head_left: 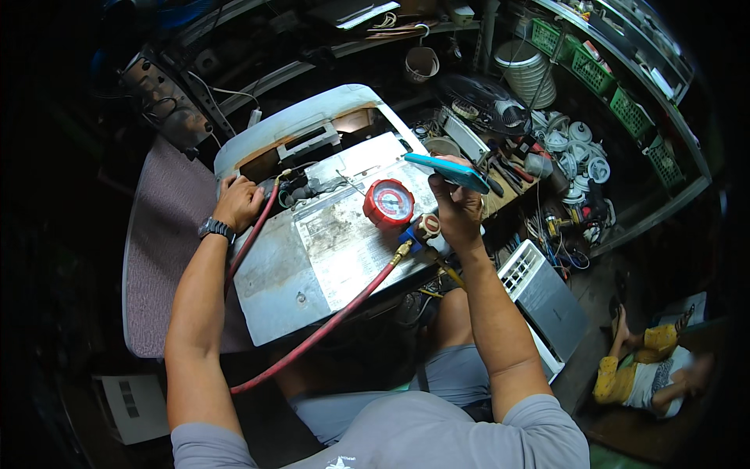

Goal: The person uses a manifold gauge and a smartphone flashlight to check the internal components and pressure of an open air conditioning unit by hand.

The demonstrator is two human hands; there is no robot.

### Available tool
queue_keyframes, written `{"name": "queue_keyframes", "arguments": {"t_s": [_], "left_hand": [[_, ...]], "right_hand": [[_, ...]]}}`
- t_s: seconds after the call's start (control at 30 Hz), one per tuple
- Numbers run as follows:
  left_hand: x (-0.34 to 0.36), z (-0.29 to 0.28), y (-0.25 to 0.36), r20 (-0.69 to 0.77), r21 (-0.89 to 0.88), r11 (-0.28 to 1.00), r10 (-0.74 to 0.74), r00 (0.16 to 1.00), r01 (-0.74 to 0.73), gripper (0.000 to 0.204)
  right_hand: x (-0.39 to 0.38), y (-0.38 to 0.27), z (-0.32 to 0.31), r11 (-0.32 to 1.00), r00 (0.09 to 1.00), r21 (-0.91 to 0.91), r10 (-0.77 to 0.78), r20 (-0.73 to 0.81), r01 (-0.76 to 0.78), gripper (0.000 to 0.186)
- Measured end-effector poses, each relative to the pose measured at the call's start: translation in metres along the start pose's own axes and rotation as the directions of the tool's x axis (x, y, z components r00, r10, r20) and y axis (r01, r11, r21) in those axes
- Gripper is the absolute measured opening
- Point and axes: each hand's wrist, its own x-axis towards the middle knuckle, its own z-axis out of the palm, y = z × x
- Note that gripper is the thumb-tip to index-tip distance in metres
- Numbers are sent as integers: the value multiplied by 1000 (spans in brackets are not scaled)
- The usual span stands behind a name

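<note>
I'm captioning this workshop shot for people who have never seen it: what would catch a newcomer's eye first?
Probably the round red pressure gauge in the middle, lying on a worn metal appliance casing, with a red hose running down from it toward the person's lap. Just right of it, the right hand holds up a bright blue phone, while the left hand rests at the casing's upper left.
</note>
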Motion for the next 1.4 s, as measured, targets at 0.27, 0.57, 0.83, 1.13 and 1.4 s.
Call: {"name": "queue_keyframes", "arguments": {"t_s": [0.27,0.57,0.83,1.13,1.4], "left_hand": [[2,2,2,-14,-16,1000,6,1000,-6,39],[4,-2,3,-20,-7,999,31,999,-32,34],[-10,6,-21,59,28,999,42,997,-43,28],[7,3,-5,106,74,994,66,992,-74,37],[2,4,-20,146,128,987,73,987,-92,43]], "right_hand": [[2,-7,1,994,971,60,98,-217,-86,23],[30,17,-85,980,956,111,186,-228,-164,28],[18,110,-107,927,927,293,302,-222,-232,30],[1,166,-105,954,868,172,297,-399,-247,25],[-8,176,-110,939,893,-131,250,-374,-318,25]]}}
